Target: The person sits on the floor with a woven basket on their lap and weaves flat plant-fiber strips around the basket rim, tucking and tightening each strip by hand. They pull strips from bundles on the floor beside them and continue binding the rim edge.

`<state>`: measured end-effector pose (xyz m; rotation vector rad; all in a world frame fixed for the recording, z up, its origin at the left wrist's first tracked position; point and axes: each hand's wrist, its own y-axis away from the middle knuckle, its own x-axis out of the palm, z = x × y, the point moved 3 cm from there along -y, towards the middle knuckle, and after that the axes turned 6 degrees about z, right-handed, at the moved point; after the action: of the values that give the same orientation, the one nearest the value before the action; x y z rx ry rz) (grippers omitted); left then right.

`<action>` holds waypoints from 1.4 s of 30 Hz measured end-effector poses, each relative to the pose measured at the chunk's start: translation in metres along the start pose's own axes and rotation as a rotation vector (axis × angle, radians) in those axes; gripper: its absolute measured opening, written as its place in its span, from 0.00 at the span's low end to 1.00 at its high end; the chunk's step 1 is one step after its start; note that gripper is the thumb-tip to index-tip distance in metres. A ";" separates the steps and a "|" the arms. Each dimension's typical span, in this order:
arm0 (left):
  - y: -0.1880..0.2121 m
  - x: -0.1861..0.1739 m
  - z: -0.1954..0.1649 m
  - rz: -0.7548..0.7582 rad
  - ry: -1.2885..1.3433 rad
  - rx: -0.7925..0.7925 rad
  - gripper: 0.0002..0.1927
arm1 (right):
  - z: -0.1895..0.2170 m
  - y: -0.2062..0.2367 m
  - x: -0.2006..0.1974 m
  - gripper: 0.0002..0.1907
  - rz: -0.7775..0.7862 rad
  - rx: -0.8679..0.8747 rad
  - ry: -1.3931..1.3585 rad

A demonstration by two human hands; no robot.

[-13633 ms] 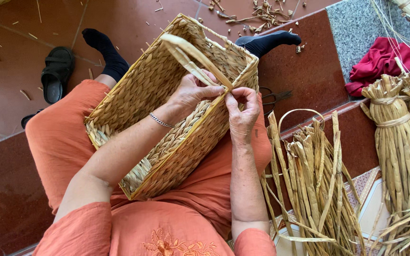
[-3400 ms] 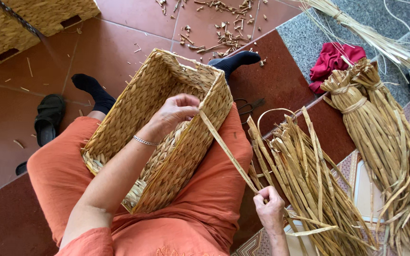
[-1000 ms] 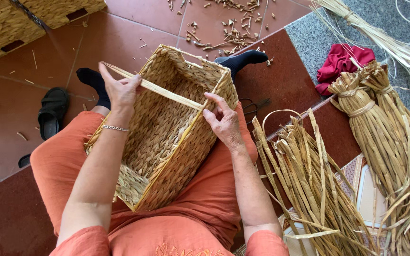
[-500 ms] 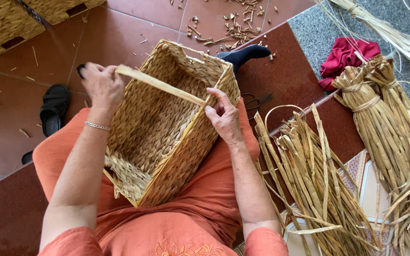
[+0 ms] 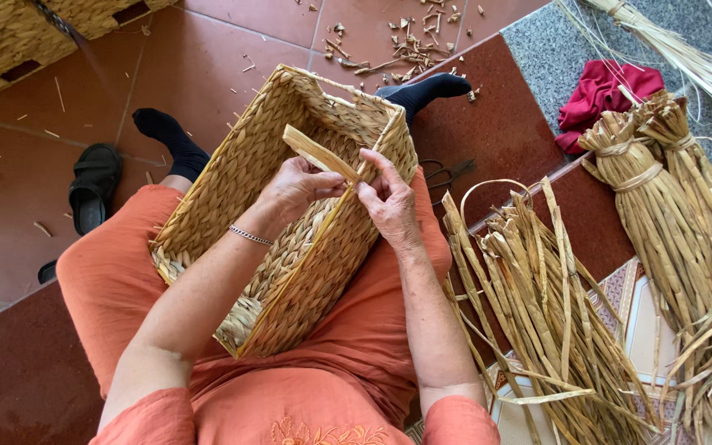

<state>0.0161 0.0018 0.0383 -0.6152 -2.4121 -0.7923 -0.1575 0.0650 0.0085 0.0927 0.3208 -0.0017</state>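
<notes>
Resting tilted on the lap: one woven basket [image 5: 290, 222], open mouth facing away. Pinching one flat straw strip [image 5: 316, 153] at the basket's near rim: left hand [image 5: 294, 188], fingers curled shut on the strip, strip sticking up just above the knuckles. Closing on the same strip from the other side: right hand [image 5: 387, 202], fingertips touching it. Lying to the right on the floor: three straw bundles [image 5: 550, 305]. Lying farther off: one red cloth [image 5: 603, 91], one black sandal [image 5: 91, 188].
</notes>
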 end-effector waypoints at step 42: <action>0.005 -0.008 0.027 0.148 -0.061 -0.030 0.13 | -0.028 0.117 -0.066 0.06 0.297 0.233 0.158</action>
<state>0.0158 0.0208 0.0165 -0.8299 -2.3810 -0.7583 -0.2273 0.1835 0.0140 0.3720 0.4621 0.2641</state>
